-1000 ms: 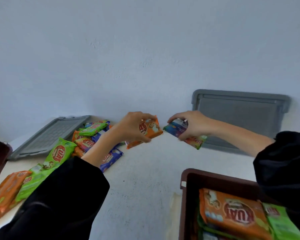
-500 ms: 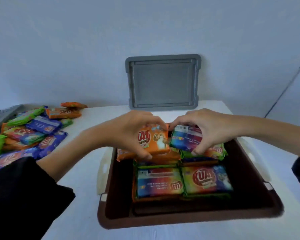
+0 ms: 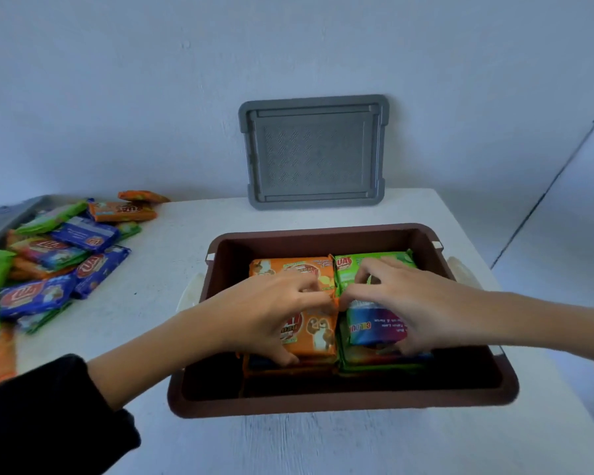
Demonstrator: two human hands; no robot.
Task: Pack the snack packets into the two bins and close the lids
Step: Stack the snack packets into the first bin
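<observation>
— Head view: what is found changed since half a second ago?

— Both held packets have been brought nearer and lower. They were held over the far row of the brown bin. Now they are set over the near stacks, and the far row is uncovered: a far orange packet at its left and a green packet at its right. A second ago both were held up before the wall, outside the bin.

— How are they gripped?

— The orange packet is gripped by the left hand. The fingers are curled over its far edge and the thumb is set at its near edge. The blue packet is gripped by the right hand, with the fingers spread and bent over it from the right. The fingertips of the two hands are nearly met between the packets. Whether the packets are fully rested on the stacks cannot be told.

— And how are they seen to look?

— The orange one is laid flat, and a cartoon figure and a red logo are printed on it. The blue one appears bowed upward, is shaded towards red and orange, and is marked with small lettering.

— What else is placed about?

— A grey lid is leaned against the wall behind the bin. A pile of loose packets is left on the white table, at the left.
</observation>
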